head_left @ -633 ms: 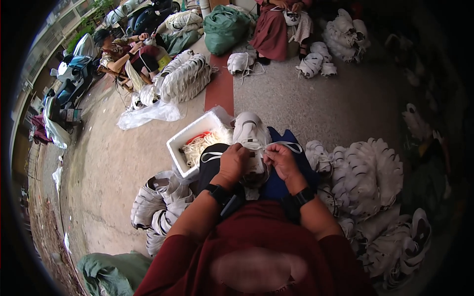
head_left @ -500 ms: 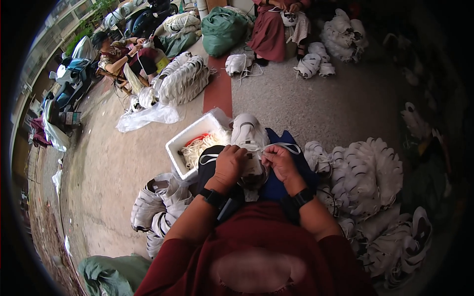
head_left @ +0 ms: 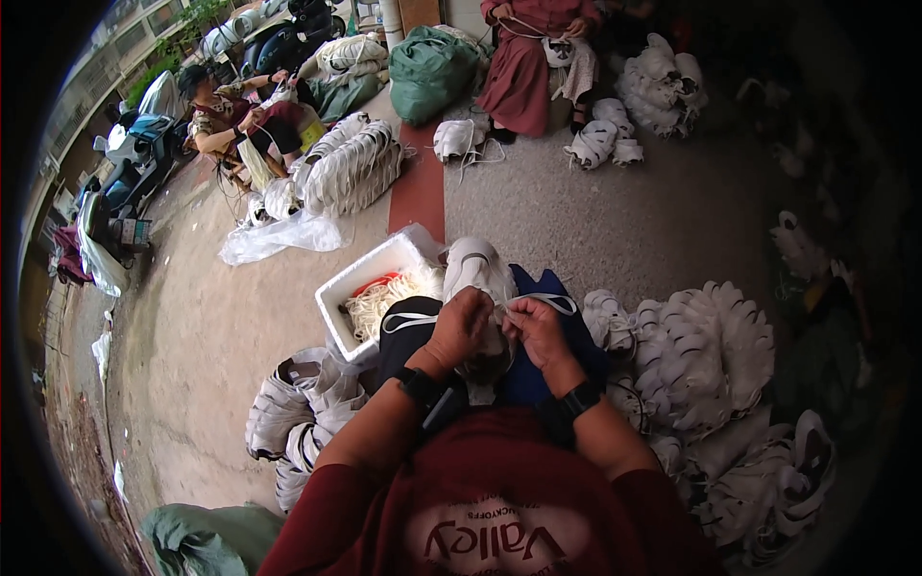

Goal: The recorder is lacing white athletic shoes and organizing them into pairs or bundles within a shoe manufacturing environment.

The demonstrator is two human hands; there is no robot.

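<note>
A white shoe upper (head_left: 474, 261) rests on my lap, its toe pointing away from me. My left hand (head_left: 459, 328) is closed over its lacing area, fingers pinched on a white shoelace (head_left: 409, 321) that loops out to the left. Just beside it, my right hand (head_left: 540, 331) pinches the lace with thumb and forefinger; another white loop lies over its far side on the blue cloth (head_left: 567, 360). My hands hide much of the upper's middle.
A white foam box (head_left: 331, 300) of loose laces stands left of my lap. Stacked uppers lie at my left (head_left: 305, 403) and right (head_left: 706, 355). Ahead, two seated people (head_left: 226, 125) (head_left: 519, 82) handle uppers near a green sack (head_left: 432, 72).
My left hand has lifted and turned slightly over the upper, while my right stays pinched close by. The whole view has shifted a little. Both people ahead have spread their hands apart.
</note>
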